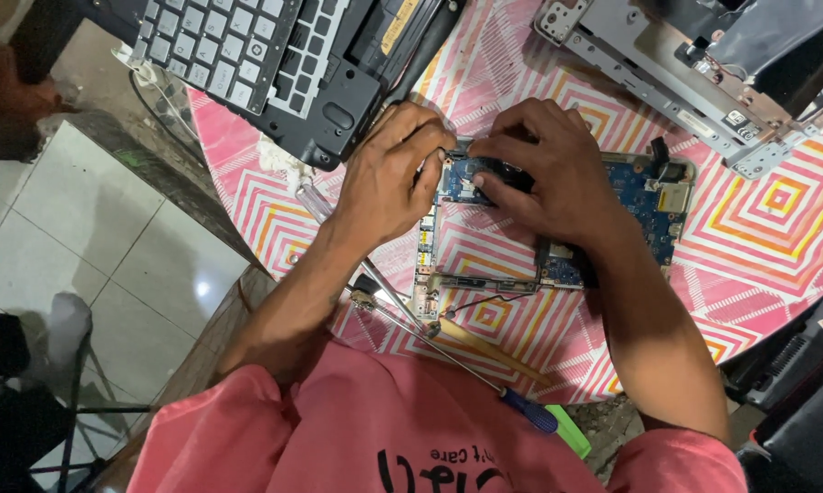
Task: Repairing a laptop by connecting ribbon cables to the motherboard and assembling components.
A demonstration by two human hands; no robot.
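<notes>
Nearest the camera, the person's pink shirt (366, 429) fills the bottom of the view, both forearms reaching out over a small table covered with a pink, orange and white patterned cloth (776, 237). Near the table's near edge lie a long screwdriver with a blue handle (532, 415), a wooden stick (489, 349) and a clear-handled screwdriver (320, 203), all set down to the left, within easy reach of the hands.

In the middle of the cloth lies the blue circuit board (653, 196), flat and component side up, with a thin metal frame (427, 274) running down its left edge and a black wire (494, 301) curling off near the bottom. Both hands meet at the board's far left corner. The left hand (389, 178) is curled, fingers bent down onto the corner as if to steady it or pinch a small part; whether it grips anything cannot be made out. The right hand (544, 169) lies palm down over the board, its fingers pressing on a dark component, closed around nothing that can be seen.

Farther off, to the left, a dismantled laptop keyboard deck (247, 64) overhangs the table edge; to the far right rests a grey metal chassis (694, 73), pushed aside.
</notes>
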